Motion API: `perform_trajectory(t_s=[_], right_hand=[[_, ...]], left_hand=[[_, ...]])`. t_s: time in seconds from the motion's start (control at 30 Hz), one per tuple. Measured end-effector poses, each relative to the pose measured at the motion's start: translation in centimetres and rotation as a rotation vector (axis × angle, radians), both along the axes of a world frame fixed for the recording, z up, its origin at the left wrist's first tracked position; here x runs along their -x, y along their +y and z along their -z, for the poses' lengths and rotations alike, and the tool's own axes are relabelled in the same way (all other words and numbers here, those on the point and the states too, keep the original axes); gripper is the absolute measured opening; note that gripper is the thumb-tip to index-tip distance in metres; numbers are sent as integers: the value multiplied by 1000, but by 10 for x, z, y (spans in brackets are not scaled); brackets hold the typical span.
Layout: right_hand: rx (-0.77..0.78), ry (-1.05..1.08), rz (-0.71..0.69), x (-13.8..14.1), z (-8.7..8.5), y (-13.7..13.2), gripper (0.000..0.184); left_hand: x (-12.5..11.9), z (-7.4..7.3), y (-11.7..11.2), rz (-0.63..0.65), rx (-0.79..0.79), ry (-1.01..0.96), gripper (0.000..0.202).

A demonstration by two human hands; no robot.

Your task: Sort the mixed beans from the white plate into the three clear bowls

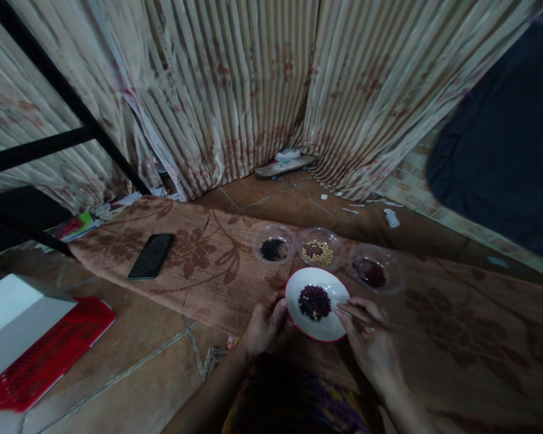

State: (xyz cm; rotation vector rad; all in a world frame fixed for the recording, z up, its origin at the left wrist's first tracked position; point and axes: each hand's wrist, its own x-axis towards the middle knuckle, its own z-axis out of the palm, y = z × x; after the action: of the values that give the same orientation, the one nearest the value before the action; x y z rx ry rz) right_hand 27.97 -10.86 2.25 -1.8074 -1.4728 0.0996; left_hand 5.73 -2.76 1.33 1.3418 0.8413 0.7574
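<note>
A white bowl (317, 331) with a red rim holds a heap of mixed dark red and black beans (315, 302), with a few pale ones among them. My left hand (268, 324) grips the bowl's left edge, thumb at the rim. My right hand (371, 342) is at its right edge, fingers closed round a thin utensil (336, 307) that reaches toward the beans; its kind is unclear. Just beyond the bowl stand three clear plastic containers: one with black beans (273, 249), one with yellowish beans (324, 255), one with dark red beans (374, 275).
A brown flower-patterned cloth (208, 289) lies under the containers. On its left side rests a black phone (151, 256). A red basket (49, 355) with a white box (22, 325) stands on the tiled floor. Striped curtains (235, 90) hang behind, near a skateboard (285, 166).
</note>
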Motion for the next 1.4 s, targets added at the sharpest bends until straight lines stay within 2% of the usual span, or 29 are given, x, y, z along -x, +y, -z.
perform_trajectory(t_s=[1.03, 1.4], right_hand=[[3, 102, 43, -3, 10, -7, 32], [-9, 50, 71, 2, -4, -8, 32]], left_hand=[[1, -1, -1, 0, 9, 7, 48], [3, -2, -1, 9, -10, 34, 48]])
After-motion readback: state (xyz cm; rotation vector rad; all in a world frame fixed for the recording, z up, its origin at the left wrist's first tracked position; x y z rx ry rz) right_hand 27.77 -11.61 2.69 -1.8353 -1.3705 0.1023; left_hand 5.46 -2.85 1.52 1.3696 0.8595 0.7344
